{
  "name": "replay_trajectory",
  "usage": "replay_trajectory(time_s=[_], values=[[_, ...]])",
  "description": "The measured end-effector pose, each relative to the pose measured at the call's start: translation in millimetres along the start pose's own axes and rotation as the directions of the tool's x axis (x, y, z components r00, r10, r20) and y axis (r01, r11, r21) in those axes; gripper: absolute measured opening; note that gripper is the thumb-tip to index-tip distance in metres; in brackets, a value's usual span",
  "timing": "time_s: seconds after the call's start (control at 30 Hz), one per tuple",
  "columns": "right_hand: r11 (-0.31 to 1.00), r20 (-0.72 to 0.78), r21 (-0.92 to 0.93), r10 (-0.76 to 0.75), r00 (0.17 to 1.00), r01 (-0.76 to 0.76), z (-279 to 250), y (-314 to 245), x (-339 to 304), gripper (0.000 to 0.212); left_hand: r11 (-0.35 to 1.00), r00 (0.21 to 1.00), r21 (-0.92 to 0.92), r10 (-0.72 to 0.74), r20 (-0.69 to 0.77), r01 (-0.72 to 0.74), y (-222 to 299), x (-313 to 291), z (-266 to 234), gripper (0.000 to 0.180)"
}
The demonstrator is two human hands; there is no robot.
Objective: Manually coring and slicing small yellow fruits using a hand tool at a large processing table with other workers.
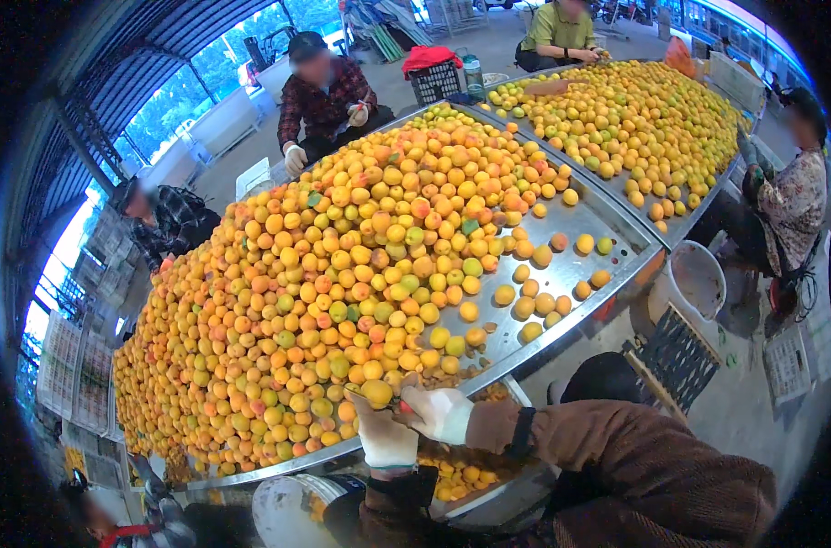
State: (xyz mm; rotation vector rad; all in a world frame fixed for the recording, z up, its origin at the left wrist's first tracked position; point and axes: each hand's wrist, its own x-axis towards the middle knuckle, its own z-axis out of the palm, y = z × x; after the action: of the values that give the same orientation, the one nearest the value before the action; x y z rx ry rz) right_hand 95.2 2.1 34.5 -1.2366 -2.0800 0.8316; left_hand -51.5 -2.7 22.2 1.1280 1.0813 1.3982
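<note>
Head view: the hands (388, 440) hold roundish fruit (377, 394), long axis unclear.

Right of the frame's centre, the steel tabletop (607, 224) gives a hand some open room, broken by scattered fruit (529, 331). The high heap (296, 301) blocks low passage through centre and left. Along the near side a raised rim (269, 468) obstructs; beneath, at lower left-centre, stands a white bucket (280, 513).
</note>
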Motion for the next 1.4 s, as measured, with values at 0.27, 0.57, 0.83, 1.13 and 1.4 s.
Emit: replay_trajectory(time_s=[0.27, 0.57, 0.83, 1.13, 1.4], values=[[0.999, -0.021, -0.043, -0.02, 1.0, 0.019, 9, 10, 2, 0.033, 0.875, 0.989, -0.469, -0.144, -0.018, 0.119, 20, 2, 21, 0.046], [0.968, -0.195, 0.219, 0.167, 0.966, -0.124, -17, -11, 10, 0.029, 0.883, 0.97, -0.443, -0.222, -0.102, 0.156, 6, 1, 10, 0.052], [0.88, -0.263, 0.449, 0.298, 0.918, -0.157, -17, -4, 9, 0.029, 0.973, 0.971, -0.056, -0.229, -0.062, 0.226, -18, -11, 8, 0.046], [0.837, -0.277, 0.463, 0.45, 0.849, -0.292, -6, -5, 18, 0.039, 0.866, 0.971, 0.457, 0.237, -0.021, -0.201, -20, 0, 23, 0.019], [0.981, -0.416, 0.147, 0.174, 0.893, -0.123, -4, -7, 18, 0.034, 0.94, 0.971, -0.242, -0.239, 0.029, 0.238, -39, -3, 19, 0.036]])
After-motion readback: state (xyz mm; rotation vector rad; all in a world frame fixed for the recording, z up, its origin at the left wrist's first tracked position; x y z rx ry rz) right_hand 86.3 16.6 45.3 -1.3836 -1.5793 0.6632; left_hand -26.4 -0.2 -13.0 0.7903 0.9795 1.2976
